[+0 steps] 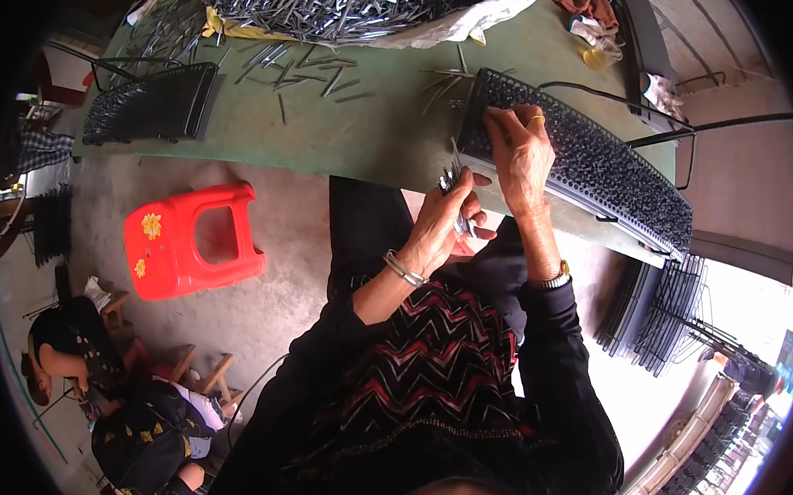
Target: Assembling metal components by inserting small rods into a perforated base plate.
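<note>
My left hand [435,221] is closed round a bunch of thin grey metal strips [454,175], whose ends stick out above and below the fingers. To its right, my right hand [523,156] reaches over the left end of a long black holder [613,155] packed with rows of small dark pieces. The right fingertips are pinched together at that end, and whatever they grip is too small to make out. The holder lies slanted along the near right part of a green table [366,136].
A large heap of metal strips [319,5] lies on a pale sheet [459,25] at the back, with several loose strips [338,75] before it. Another black holder [146,104] stands left. A red stool [171,251] is on the floor; two people [145,440] sit lower left. Black racks [646,316] stand right.
</note>
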The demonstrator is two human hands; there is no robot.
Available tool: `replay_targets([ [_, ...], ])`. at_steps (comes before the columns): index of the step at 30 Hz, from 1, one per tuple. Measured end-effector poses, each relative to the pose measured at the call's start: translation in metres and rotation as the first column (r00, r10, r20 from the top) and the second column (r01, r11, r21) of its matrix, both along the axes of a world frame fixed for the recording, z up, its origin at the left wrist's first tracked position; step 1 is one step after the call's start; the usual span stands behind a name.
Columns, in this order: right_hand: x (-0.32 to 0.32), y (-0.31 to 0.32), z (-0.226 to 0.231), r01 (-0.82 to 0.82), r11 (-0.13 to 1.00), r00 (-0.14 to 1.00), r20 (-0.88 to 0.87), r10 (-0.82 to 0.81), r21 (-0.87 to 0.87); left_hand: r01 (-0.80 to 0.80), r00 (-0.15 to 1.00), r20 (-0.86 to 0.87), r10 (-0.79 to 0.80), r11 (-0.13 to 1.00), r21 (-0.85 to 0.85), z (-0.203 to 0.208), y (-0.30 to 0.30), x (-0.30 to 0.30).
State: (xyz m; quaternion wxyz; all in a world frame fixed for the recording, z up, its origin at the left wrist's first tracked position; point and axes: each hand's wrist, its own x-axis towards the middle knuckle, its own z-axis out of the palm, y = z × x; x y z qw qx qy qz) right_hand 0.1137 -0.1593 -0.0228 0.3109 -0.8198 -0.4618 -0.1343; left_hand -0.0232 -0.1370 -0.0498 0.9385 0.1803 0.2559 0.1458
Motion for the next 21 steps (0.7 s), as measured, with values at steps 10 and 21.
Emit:
replay_targets([
  [10,-0.011,-0.024,0.035,-0.223,0.975,0.528,-0.839,0.131,0.012,0.228,0.973,-0.045,-0.225,0.968,0.108,0.008,0.006,-0.007],
  [21,-0.003,-0.023,0.04,0.0,0.997,0.859,-0.51,0.04,0.078,0.2,0.978,-0.087,-0.191,0.975,0.097,0.001,0.005,-0.005],
])
